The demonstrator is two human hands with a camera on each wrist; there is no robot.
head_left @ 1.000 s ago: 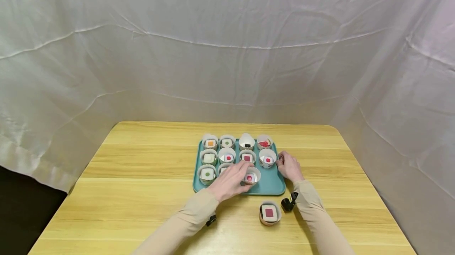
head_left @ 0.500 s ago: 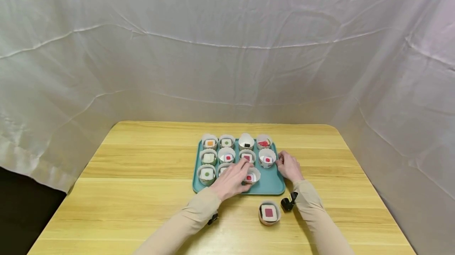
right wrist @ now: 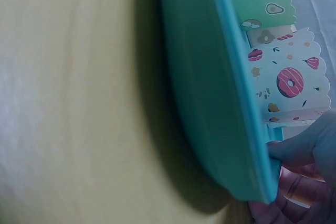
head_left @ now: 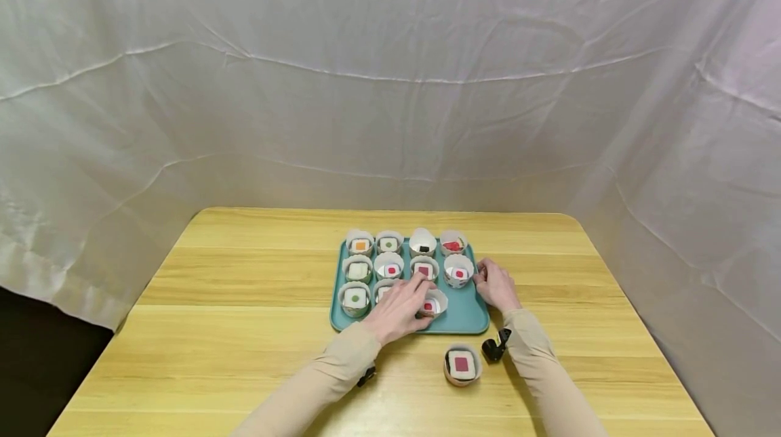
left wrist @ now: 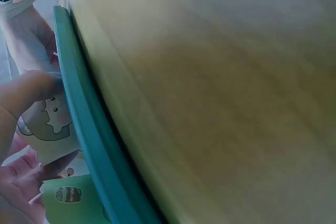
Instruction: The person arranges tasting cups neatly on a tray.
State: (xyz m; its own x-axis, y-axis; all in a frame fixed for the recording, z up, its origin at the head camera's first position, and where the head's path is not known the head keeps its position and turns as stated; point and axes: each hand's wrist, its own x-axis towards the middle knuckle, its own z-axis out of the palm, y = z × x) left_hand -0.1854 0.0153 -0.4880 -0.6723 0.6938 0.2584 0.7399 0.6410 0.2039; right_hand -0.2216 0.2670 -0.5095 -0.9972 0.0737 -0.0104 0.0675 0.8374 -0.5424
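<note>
My left hand reaches over the front row of a teal tray and holds a paper baking cup with a red-dotted white piece inside. In the left wrist view, thumb and fingers close around the cup's wall, printed with a grey cartoon figure. At the tray's right side, my right hand pinches the rim; its thumb lies over the edge in the right wrist view. Beside that hand stands a cup printed with donuts. Part of the front row is hidden under my left hand.
Several more paper cups fill the tray in rows, among them one with an orange-topped piece and one with red contents. Another cup with a dark-red square on white stands on the wooden table, in front of the tray.
My left hand and forearm have shifted very slightly to the right, still holding the same cup. The right hand stays on the tray's rim.
</note>
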